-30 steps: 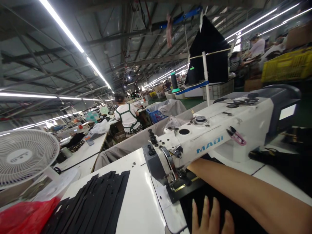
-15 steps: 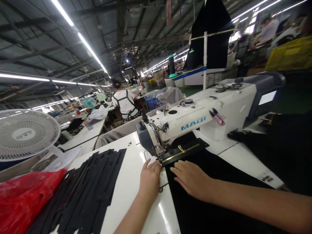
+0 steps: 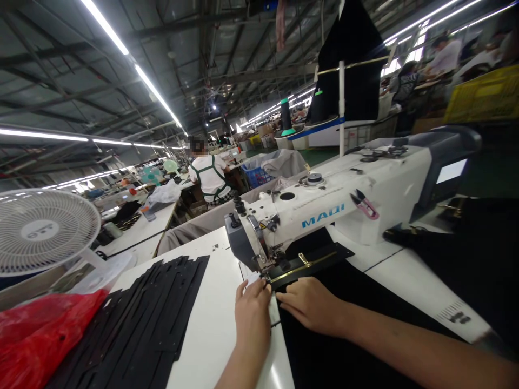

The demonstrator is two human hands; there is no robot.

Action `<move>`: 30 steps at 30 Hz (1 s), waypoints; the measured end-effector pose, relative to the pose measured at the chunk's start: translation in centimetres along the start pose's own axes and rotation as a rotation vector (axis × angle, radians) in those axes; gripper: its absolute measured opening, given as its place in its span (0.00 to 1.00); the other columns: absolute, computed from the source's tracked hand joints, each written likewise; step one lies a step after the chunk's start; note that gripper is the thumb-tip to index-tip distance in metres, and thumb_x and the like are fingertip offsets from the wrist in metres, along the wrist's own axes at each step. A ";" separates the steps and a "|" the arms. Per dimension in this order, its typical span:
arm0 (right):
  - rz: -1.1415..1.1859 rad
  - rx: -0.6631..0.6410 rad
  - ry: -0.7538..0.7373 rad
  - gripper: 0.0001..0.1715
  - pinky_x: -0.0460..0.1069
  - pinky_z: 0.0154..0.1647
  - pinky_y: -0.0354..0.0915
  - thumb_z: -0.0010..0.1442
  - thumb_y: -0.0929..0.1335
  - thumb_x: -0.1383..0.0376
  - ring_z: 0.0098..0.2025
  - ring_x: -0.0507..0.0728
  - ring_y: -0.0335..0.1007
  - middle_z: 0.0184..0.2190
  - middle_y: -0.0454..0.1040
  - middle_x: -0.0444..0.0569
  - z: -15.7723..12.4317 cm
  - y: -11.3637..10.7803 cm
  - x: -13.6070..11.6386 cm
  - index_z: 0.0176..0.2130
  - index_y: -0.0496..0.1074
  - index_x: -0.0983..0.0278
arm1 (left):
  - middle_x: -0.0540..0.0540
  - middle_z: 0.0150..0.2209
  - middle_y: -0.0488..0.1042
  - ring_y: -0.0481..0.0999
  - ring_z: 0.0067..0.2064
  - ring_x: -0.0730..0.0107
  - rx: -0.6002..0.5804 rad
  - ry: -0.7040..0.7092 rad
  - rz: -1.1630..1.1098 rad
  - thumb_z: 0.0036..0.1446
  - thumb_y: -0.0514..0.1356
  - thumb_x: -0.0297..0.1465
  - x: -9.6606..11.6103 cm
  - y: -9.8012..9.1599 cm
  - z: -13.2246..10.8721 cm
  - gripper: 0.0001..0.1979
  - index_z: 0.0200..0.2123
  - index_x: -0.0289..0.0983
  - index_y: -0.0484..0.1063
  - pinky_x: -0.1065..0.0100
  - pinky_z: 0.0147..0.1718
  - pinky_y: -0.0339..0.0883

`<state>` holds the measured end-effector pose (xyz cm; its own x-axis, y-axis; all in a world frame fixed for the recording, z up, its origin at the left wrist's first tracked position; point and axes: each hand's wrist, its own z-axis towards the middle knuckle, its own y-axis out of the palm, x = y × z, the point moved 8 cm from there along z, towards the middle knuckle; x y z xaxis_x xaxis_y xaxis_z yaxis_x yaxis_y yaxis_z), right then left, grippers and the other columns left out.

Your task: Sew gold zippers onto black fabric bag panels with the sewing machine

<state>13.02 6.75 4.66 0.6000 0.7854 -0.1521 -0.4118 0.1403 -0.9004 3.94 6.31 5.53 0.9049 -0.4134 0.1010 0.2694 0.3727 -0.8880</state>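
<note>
A gold-toothed zipper [image 3: 300, 270] on a dark band lies under the head of a white sewing machine [image 3: 324, 205], its gold pull up. Black fabric [image 3: 336, 356] spreads from it toward me. My left hand [image 3: 253, 310] rests palm down left of the fabric, fingers extended to the zipper's near end by the presser foot. Its fingertips are partly hidden. My right hand [image 3: 310, 305] lies on the fabric just below the zipper, thumb and bent fingers pinched together at the fabric's left edge.
Stacked black strips [image 3: 150, 319] lie on the white table [image 3: 219, 319], beside a red plastic bag [image 3: 48, 329]. A white fan [image 3: 40, 232] stands at left. Pink thread snips [image 3: 365, 205] sit on the machine. More dark fabric [image 3: 478, 254] lies at right. A person [image 3: 208, 173] works ahead.
My right hand has slid slightly left, closer to my left hand and the fabric's edge. My left hand stays by the presser foot. The whole view has shifted a little.
</note>
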 end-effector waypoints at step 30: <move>0.161 -0.081 0.042 0.15 0.49 0.42 0.62 0.61 0.59 0.72 0.41 0.55 0.70 0.41 0.75 0.50 2.3 -0.3 2.7 0.37 0.73 0.65 | 0.45 0.38 0.76 0.75 0.39 0.63 0.053 -0.033 -0.084 0.56 0.56 0.23 -1.5 -0.6 0.7 0.09 0.35 0.38 0.75 0.60 0.41 0.67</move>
<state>13.21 10.25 5.45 0.5597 0.7674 -0.3128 -0.4492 -0.0362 -0.8927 2.60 7.30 6.26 0.8885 -0.4176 0.1901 0.3614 0.3815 -0.8508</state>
